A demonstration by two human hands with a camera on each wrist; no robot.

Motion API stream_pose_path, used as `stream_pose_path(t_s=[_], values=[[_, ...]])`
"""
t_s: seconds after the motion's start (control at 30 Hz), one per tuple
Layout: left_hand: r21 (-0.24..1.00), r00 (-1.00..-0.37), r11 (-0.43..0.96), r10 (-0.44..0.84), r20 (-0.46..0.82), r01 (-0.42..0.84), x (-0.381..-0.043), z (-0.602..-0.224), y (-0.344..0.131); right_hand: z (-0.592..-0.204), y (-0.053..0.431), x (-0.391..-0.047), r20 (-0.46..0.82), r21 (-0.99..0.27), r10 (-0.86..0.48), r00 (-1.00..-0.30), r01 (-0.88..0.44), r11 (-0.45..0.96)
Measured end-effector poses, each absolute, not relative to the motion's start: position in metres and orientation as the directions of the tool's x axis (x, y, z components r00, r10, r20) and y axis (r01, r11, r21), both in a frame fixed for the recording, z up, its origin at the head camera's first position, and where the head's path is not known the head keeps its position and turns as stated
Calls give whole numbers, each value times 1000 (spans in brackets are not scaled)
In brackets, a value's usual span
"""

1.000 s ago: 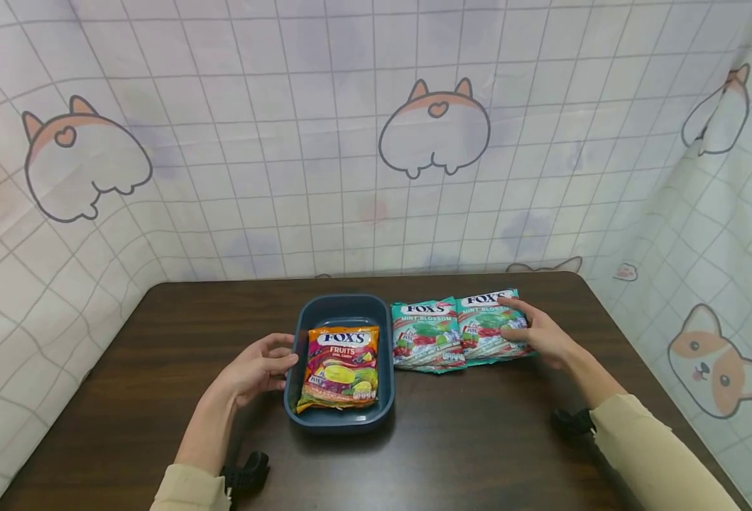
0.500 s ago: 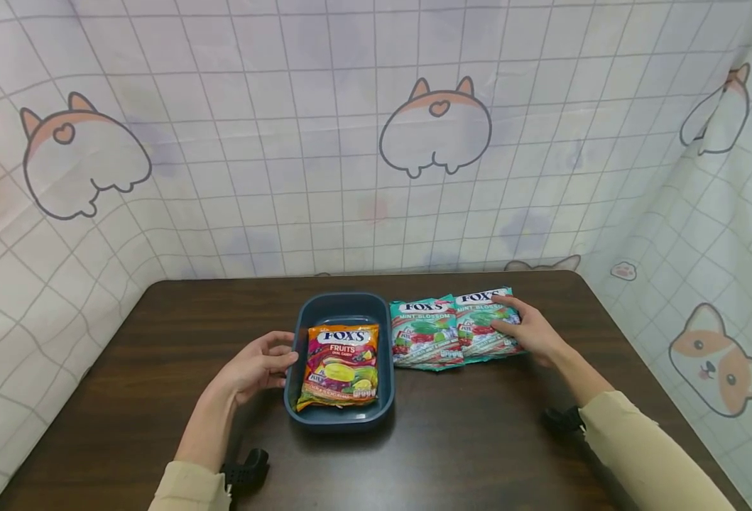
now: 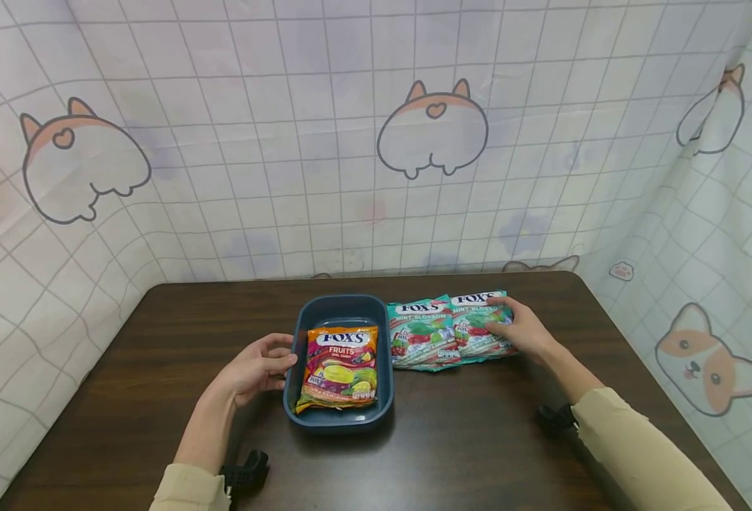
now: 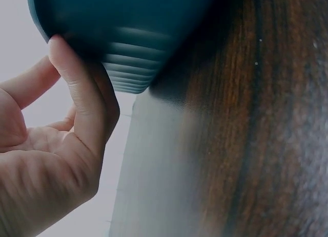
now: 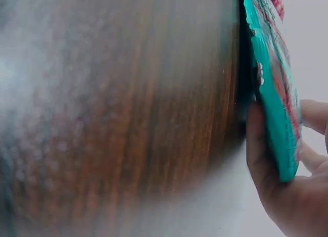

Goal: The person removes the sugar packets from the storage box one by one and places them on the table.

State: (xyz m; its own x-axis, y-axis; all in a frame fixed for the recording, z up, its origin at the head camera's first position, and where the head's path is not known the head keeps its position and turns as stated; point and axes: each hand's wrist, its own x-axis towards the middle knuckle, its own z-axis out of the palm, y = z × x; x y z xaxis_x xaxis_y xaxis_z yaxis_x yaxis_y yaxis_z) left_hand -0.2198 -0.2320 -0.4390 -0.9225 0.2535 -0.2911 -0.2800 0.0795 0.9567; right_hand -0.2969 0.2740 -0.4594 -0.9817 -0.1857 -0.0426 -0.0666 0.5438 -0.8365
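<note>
My left hand (image 3: 262,369) touches the left wall of a dark blue tray (image 3: 339,428), its fingertips at the rim. In the left wrist view the hand (image 4: 77,119) has a fingertip against the tray's outer side (image 4: 118,27). An orange and purple candy bag (image 3: 340,369) lies face up inside. Right of the tray are two teal mint candy bags, edges overlapping. My right hand (image 3: 527,332) pinches the right edge of the outer mint bag (image 3: 476,330). The right wrist view shows the hand (image 5: 292,196) with its thumb beneath that bag (image 5: 279,109) and fingers above.
The other mint bag (image 3: 422,337) lies beside the tray's right wall. Everything rests on a dark wooden table (image 3: 465,447). A white grid-patterned cloth (image 3: 350,213) with dog drawings hangs behind and along the sides.
My right hand has moved slightly left with the outer mint bag, which now sits closer to the tray. My left hand and the tray hold their place.
</note>
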Motion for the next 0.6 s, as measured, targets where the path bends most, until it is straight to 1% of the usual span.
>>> stream_pose_path(t_s=[0.13, 0.4, 0.5, 0.6], values=[[958, -922, 75, 259, -287, -277, -220, -439, -232, -457, 273, -295, -25, -783, -171, -985, -87, 616], [957, -923, 82, 253, -289, -278, -220, -439, -231, -455, 272, -291, 1, -734, -143, -990, -97, 673], [956, -924, 85, 245, -293, -281, -220, -439, -231, -451, 272, -288, 34, -729, -144, -989, -123, 674], [956, -924, 88, 244, -295, -281, -219, -438, -231, -445, 270, -285, 98, -718, -141, -985, -168, 676]])
